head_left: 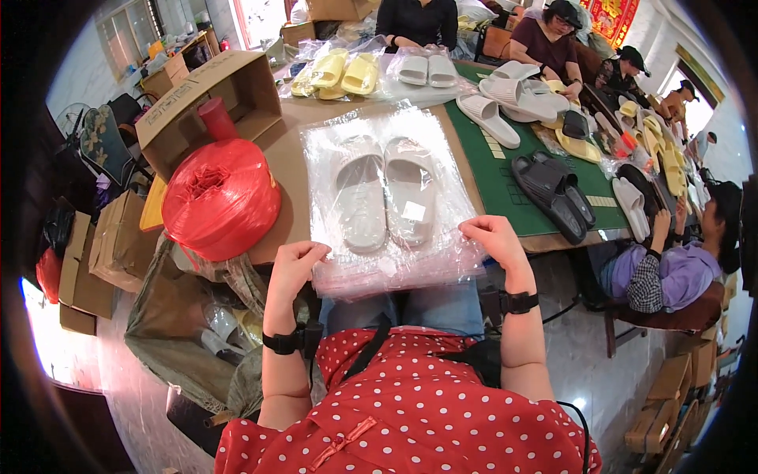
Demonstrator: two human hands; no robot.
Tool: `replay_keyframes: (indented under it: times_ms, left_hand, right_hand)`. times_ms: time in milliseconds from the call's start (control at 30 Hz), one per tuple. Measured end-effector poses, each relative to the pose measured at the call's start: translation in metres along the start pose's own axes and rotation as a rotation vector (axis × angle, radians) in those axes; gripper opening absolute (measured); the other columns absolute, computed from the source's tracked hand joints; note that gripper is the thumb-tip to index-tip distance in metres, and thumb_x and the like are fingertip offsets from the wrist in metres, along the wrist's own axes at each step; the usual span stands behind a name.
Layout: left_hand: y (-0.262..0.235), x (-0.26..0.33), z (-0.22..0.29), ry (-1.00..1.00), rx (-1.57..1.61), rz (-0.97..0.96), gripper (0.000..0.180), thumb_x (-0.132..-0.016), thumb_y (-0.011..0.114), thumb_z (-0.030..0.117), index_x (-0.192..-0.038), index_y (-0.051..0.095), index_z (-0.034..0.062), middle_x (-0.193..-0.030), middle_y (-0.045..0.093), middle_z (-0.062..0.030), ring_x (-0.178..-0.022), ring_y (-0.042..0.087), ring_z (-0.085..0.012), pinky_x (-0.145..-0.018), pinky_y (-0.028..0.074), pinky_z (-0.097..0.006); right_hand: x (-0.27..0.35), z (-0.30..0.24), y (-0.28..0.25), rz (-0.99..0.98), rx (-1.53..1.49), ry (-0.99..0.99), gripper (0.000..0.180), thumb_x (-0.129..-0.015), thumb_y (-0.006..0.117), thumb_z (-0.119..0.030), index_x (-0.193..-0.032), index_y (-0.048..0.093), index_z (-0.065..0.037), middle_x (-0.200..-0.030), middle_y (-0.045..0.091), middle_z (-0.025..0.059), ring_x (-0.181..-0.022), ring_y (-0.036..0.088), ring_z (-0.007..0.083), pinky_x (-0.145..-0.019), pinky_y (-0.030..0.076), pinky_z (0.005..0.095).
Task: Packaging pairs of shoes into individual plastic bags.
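A pair of light grey slide slippers (pixel 363 201) lies side by side in a clear plastic bag (pixel 450 186) at the table's near edge. A small white sticker (pixel 413 211) shows on the right slipper. Beneath are more flat clear bags (pixel 395 278), their pinkish edges overhanging toward my lap. My left hand (pixel 296 267) pinches the plastic at the near left edge, fingers closed. At the near right edge, my right hand (pixel 496 237) grips the plastic between thumb and fingers. Whether either pinch takes in more than the top bag cannot be made out.
Left of the bags sit a large red roll of plastic twine (pixel 221 197) and an open cardboard box (pixel 209 110). Yellow slippers (pixel 343 73) and bagged grey ones (pixel 426 71) lie behind. Black slippers (pixel 549 189) rest on a green mat (pixel 505 186). Several people work around the table.
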State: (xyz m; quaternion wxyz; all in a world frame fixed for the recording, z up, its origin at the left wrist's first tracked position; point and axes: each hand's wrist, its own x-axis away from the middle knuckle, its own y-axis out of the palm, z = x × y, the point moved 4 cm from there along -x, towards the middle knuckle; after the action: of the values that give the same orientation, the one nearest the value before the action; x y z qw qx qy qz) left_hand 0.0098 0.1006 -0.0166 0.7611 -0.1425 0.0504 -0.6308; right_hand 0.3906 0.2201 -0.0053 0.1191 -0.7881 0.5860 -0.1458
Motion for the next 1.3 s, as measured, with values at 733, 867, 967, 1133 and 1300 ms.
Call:
replay_keyframes:
  times_ms: [733, 867, 967, 1133, 1300]
  left_hand:
    - [0.001, -0.014, 0.028, 0.627, 0.025, 0.182, 0.016, -0.093, 0.062, -0.002, -0.103, 0.074, -0.0029, -0.099, 0.075, -0.0120, -0.091, 0.070, -0.0181, -0.081, 0.054, -0.028]
    - [0.017, -0.013, 0.005, 0.588, -0.078, 0.181, 0.016, -0.090, 0.064, 0.000, -0.102, 0.075, -0.0010, -0.091, 0.075, -0.0123, -0.085, 0.070, -0.0183, -0.078, 0.053, -0.029]
    - [0.022, -0.009, -0.010, 0.423, -0.069, 0.161, 0.016, -0.090, 0.067, 0.004, -0.102, 0.075, -0.0023, -0.094, 0.074, -0.0113, -0.084, 0.070, -0.0170, -0.077, 0.053, -0.028]
    - [0.025, -0.013, -0.013, 0.269, 0.107, 0.089, 0.016, -0.095, 0.063, 0.004, -0.101, 0.073, -0.0065, -0.100, 0.072, -0.0083, -0.090, 0.068, -0.0139, -0.078, 0.053, -0.026]
    - [0.027, -0.015, -0.001, 0.430, 0.206, 0.252, 0.010, -0.088, 0.072, 0.003, -0.091, 0.072, -0.0056, -0.101, 0.074, -0.0101, -0.091, 0.069, -0.0137, -0.080, 0.053, -0.028]
  right_hand:
    - [-0.006, -0.040, -0.014, 0.442, 0.056, -0.661, 0.011, -0.097, 0.062, -0.008, -0.099, 0.067, 0.001, -0.092, 0.069, 0.0018, -0.072, 0.056, 0.0080, -0.068, 0.044, 0.0216]
    - [-0.015, 0.023, -0.007, 0.218, -0.224, -0.083, 0.015, -0.101, 0.059, -0.017, -0.102, 0.064, -0.003, -0.099, 0.068, 0.0024, -0.073, 0.059, 0.0066, -0.062, 0.046, 0.0216]
    - [-0.004, 0.008, 0.016, 0.167, -0.508, -0.005, 0.018, -0.103, 0.057, -0.021, -0.110, 0.061, -0.005, -0.093, 0.065, 0.0011, -0.073, 0.061, 0.0079, -0.062, 0.051, 0.0235]
    - [-0.009, 0.002, 0.021, 0.197, -0.562, -0.136, 0.016, -0.099, 0.064, -0.016, -0.104, 0.058, -0.002, -0.090, 0.064, 0.0009, -0.079, 0.061, 0.0084, -0.071, 0.053, 0.0246]
    - [-0.022, -0.010, 0.013, 0.298, -0.437, -0.379, 0.015, -0.089, 0.071, 0.000, -0.099, 0.060, -0.002, -0.089, 0.063, 0.0003, -0.081, 0.060, 0.0088, -0.077, 0.049, 0.0231]
